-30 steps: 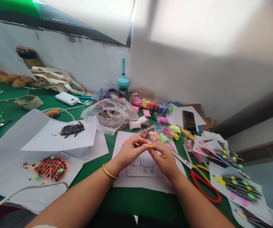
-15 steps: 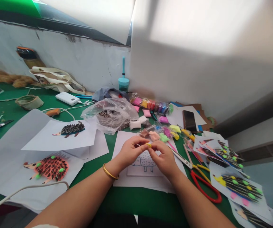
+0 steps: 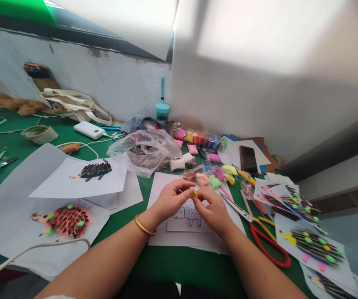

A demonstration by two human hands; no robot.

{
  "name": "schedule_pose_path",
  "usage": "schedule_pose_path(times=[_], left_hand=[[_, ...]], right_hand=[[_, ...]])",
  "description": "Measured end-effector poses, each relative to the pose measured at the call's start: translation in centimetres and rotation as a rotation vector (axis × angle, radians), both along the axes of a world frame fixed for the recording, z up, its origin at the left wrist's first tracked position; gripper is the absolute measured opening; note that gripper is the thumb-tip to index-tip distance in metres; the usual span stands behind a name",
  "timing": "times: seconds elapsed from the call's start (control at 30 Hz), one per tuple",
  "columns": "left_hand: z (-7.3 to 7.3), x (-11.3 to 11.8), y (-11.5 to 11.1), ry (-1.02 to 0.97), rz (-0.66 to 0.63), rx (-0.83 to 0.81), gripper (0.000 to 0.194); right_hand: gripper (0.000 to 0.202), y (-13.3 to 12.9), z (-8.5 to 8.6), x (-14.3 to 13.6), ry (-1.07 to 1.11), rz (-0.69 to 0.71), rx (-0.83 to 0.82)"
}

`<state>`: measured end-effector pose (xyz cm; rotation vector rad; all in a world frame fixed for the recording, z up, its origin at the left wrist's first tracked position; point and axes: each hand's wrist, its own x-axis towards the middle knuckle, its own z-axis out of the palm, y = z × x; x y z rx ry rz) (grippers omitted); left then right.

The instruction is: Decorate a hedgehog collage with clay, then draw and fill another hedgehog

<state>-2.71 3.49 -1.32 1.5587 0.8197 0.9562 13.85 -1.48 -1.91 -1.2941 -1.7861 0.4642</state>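
Note:
My left hand (image 3: 171, 200) and my right hand (image 3: 213, 209) meet fingertip to fingertip above a sheet with a drawn sheep-like animal (image 3: 193, 212). Between their pinched fingers is a small yellow piece of clay (image 3: 195, 194), mostly covered by the fingertips. Both hands are closed on it. Beneath the drawing lie larger white sheets (image 3: 179, 239). Just beyond the hands are small packets of clay, among them a green one (image 3: 215, 181) and a peach one (image 3: 202, 179).
Red-handled scissors (image 3: 270, 245) lie open right of the sheets. Hedgehog pictures lie left (image 3: 66, 220) and right (image 3: 319, 245). Behind are a plastic bag of seeds (image 3: 144, 151), a row of coloured clay (image 3: 197, 138), a phone (image 3: 248, 159) and a white power bank (image 3: 89, 130).
The fingers have shifted slightly around the yellow piece, and less of it shows now. Both hands stay in nearly the same place.

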Motion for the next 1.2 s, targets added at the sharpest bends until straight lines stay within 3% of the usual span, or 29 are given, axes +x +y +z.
schedule_pose_path(times=[0.13, 0.33, 0.57, 0.8, 1.03, 1.2], left_hand=[[-0.3, 0.09, 0.1, 0.035, -0.002, 0.032, 0.013], [-0.57, 0.16, 0.03, -0.011, -0.011, -0.026, 0.021], [0.02, 0.21, -0.36, 0.082, 0.001, 0.171, 0.015], [-0.46, 0.26, -0.04, 0.093, 0.031, 0.132, 0.01], [-0.64, 0.12, 0.13, 0.029, 0.039, 0.032, 0.017], [-0.7, 0.25, -0.02, 0.05, 0.027, 0.101, 0.018]], right_hand=[[0.018, -0.04, -0.08, 0.1, -0.006, -0.005, -0.012], [0.013, 0.06, -0.12, 0.57, 0.011, -0.008, -0.024], [0.016, 0.18, -0.29, 0.68, 0.0, -0.014, -0.031], [0.013, 0.09, -0.29, 0.67, -0.005, 0.006, -0.036], [0.013, 0.14, -0.28, 0.82, 0.02, -0.012, -0.011], [0.015, 0.15, -0.21, 0.76, 0.008, -0.022, -0.015]])
